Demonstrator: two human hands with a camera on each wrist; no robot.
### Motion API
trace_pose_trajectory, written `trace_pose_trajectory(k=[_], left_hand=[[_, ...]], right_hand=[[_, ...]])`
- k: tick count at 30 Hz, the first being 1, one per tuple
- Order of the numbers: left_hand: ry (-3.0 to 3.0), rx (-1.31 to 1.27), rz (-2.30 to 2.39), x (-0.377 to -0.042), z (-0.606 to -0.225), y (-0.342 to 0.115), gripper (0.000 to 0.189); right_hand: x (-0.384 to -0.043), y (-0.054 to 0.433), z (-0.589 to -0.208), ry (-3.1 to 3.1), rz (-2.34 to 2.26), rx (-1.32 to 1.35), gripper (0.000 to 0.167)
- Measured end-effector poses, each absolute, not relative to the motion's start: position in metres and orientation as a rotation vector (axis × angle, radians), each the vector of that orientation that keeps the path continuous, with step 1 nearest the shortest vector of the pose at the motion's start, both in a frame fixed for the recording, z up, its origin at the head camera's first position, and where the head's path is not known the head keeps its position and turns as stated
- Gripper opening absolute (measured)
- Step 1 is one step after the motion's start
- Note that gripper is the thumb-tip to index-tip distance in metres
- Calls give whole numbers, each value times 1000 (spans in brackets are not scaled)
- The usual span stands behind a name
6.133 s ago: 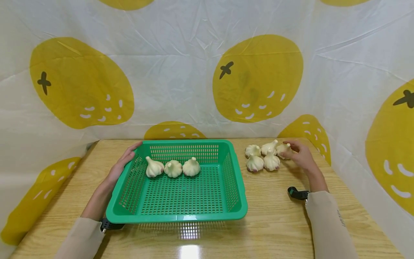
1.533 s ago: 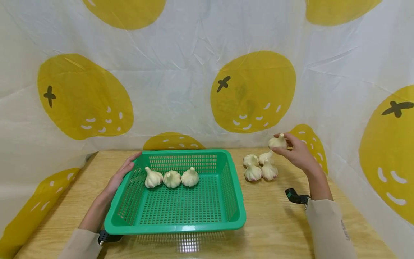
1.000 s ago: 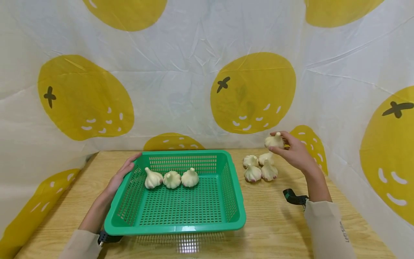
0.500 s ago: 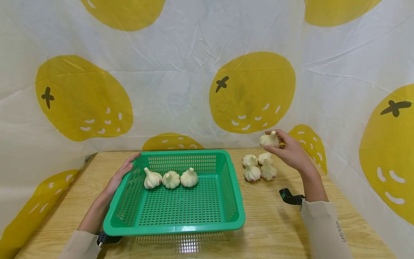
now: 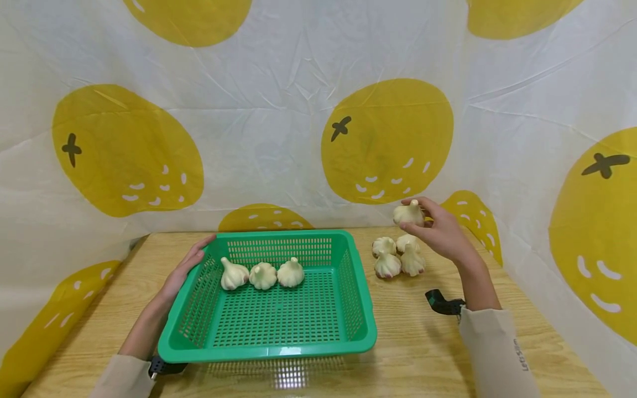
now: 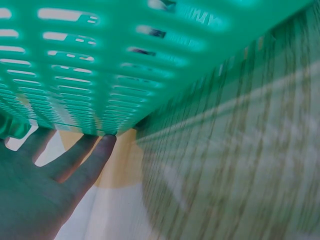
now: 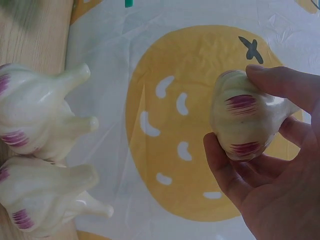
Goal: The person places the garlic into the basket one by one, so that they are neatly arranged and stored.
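Observation:
My right hand [image 5: 438, 226] holds a garlic bulb [image 5: 409, 213] between thumb and fingers, raised above the table. Purple streaks mark that bulb [image 7: 245, 115] in the right wrist view. Just below it, several more garlic bulbs [image 5: 387, 265] stand close together on the table. A green plastic basket [image 5: 269, 352] stands to their left, with three garlic bulbs [image 5: 262, 276] in a row inside it. My left hand [image 5: 181, 271] rests against the basket's left side, its extended fingers [image 6: 85, 165] touching the slotted outer wall in the left wrist view.
The wooden table [image 5: 408, 348] ends at the back against a white curtain [image 5: 269, 138] printed with yellow fruit. Black wrist-camera mounts [image 5: 443, 303] stick out near both cuffs.
The right hand has picked up the rightmost garlic bulb from the table group, raised it and carried it leftward. The left hand keeps its place at the basket; the head view has tilted slightly.

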State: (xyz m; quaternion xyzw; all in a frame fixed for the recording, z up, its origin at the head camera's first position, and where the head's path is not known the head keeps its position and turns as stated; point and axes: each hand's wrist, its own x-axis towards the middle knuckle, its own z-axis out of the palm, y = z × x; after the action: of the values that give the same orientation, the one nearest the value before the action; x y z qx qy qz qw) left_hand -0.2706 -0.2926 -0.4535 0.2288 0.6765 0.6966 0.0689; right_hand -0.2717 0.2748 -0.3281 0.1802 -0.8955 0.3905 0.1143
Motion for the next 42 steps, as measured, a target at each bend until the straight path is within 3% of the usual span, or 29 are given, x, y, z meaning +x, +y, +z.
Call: trace_pose_trajectory(k=[42], left_hand=[[2054, 712, 2096, -272, -454, -293, 55]], right_hand=[[-273, 235, -337, -2580, 1155, 719, 41]])
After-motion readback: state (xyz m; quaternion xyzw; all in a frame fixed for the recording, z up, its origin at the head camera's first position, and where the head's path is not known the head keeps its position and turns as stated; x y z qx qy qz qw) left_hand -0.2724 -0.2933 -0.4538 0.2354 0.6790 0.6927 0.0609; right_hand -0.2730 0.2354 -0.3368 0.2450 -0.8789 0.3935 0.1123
